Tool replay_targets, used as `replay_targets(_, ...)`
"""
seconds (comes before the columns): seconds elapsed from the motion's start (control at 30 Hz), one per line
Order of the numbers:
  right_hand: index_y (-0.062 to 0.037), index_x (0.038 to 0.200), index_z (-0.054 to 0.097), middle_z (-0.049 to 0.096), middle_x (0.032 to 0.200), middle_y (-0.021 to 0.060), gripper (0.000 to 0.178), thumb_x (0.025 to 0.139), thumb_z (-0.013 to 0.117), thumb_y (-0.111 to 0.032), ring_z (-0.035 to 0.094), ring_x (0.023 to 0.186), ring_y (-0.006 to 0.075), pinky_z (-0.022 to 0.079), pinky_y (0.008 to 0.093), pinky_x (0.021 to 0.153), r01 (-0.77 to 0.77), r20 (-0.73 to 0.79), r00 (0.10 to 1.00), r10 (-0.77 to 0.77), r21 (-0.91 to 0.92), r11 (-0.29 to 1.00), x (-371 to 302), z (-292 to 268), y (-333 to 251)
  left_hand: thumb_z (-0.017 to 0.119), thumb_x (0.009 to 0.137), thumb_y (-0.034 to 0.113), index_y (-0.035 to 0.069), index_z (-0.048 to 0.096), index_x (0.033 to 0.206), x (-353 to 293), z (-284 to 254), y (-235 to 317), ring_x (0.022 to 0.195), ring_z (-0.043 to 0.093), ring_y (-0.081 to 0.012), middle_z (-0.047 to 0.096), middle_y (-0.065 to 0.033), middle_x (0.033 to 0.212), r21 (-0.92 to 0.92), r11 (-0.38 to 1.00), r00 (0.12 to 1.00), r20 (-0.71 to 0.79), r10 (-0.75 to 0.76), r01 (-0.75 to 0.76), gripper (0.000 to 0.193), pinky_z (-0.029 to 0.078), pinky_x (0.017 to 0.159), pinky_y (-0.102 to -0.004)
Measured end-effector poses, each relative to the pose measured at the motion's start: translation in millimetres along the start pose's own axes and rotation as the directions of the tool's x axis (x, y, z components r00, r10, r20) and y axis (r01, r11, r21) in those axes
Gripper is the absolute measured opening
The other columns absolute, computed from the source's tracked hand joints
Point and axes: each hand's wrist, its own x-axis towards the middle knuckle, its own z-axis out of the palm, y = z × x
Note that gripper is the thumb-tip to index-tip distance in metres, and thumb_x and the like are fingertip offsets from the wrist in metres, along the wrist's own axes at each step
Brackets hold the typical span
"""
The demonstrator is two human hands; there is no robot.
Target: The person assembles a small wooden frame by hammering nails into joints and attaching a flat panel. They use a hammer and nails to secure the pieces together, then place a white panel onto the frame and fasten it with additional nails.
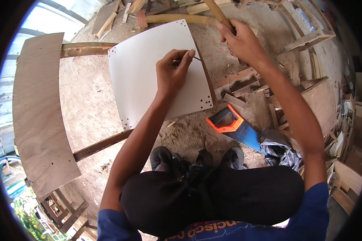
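A white square panel (140,60) with clusters of dark dots at its corners lies in front of me, on wood that shows along its right edge. My left hand (175,68) is over the panel's right half, its fingers pinched on a thin dark nail (197,58) that points toward that right edge. Up and to the right, my right hand (241,42) is raised beyond the panel, wrapped round a round wooden handle (219,14). The far end of this tool is cut off by the top of the view, so its head does not show.
A handsaw with an orange handle (229,122) and blue blade lies on the floor by a crumpled grey plastic bag (279,148). To the left, a brown plywood sheet (44,116) rests across wooden rails (102,144). Wood scraps (239,100) lie right of the panel.
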Motion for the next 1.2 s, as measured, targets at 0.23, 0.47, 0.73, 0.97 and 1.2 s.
replay_targets(0.23,0.0026,0.097,0.055,0.059,0.069,0.0155,0.038,0.100,0.048,-0.035,0.060,0.061,0.0265,0.046,0.0395,0.058,0.198,0.123,0.980,-0.159,-0.440,0.876,34,-15,-38,0.071,0.089,0.018,-0.003,0.070,0.088,4,4,-4,0.067,0.053,-0.0052,0.063,-0.0020,0.074,-0.043,0.997,0.997,-0.027,0.067,-0.068,0.021,0.044,0.062,-0.0222)
replay_targets(0.47,0.0023,0.098,0.053,0.057,0.070,0.0152,0.036,0.100,0.048,-0.033,0.055,0.064,0.0268,0.043,0.0401,0.061,0.199,0.117,0.979,-0.168,-0.348,0.916,16,7,-10,0.070,0.090,0.017,-0.003,0.070,0.089,3,2,0,0.066,0.052,-0.0067,0.063,-0.0036,0.075,-0.017,0.999,0.999,-0.023,0.031,-0.031,0.021,0.044,0.061,-0.0239)
replay_targets(0.73,0.0025,0.098,0.053,0.059,0.072,0.0201,0.036,0.100,0.047,-0.033,0.058,0.066,0.0345,0.044,0.0427,0.063,0.193,0.218,0.970,-0.103,-0.447,0.873,9,-11,2,0.069,0.091,0.023,-0.003,0.070,0.093,3,0,-5,0.074,0.057,-0.0071,0.064,-0.0016,0.078,0.019,0.998,0.998,0.014,0.064,-0.064,0.026,0.047,0.066,-0.0230)
replay_targets(0.97,-0.0011,0.092,0.054,0.052,0.067,0.0061,0.039,0.103,0.043,-0.037,0.049,0.058,0.0170,0.041,0.0317,0.056,0.172,0.135,0.982,-0.130,-0.367,0.914,2,-23,10,0.071,0.090,0.024,-0.002,0.071,0.093,3,2,-7,0.070,0.054,-0.0064,0.063,-0.0004,0.077,-0.021,0.998,0.999,0.003,0.053,-0.053,0.026,0.044,0.063,-0.0222)
replay_targets(1.2,-0.0051,0.084,0.057,0.055,0.060,0.0084,0.049,0.098,0.046,-0.051,0.058,0.058,0.0229,0.044,0.0374,0.054,0.181,0.431,0.902,0.013,-0.406,0.896,-85,-117,72,0.071,0.089,0.029,0.001,0.072,0.093,1,4,-4,0.067,0.052,-0.0042,0.063,0.0010,0.077,-0.056,0.998,1.000,-0.013,0.024,-0.025,0.028,0.041,0.059,-0.0201)
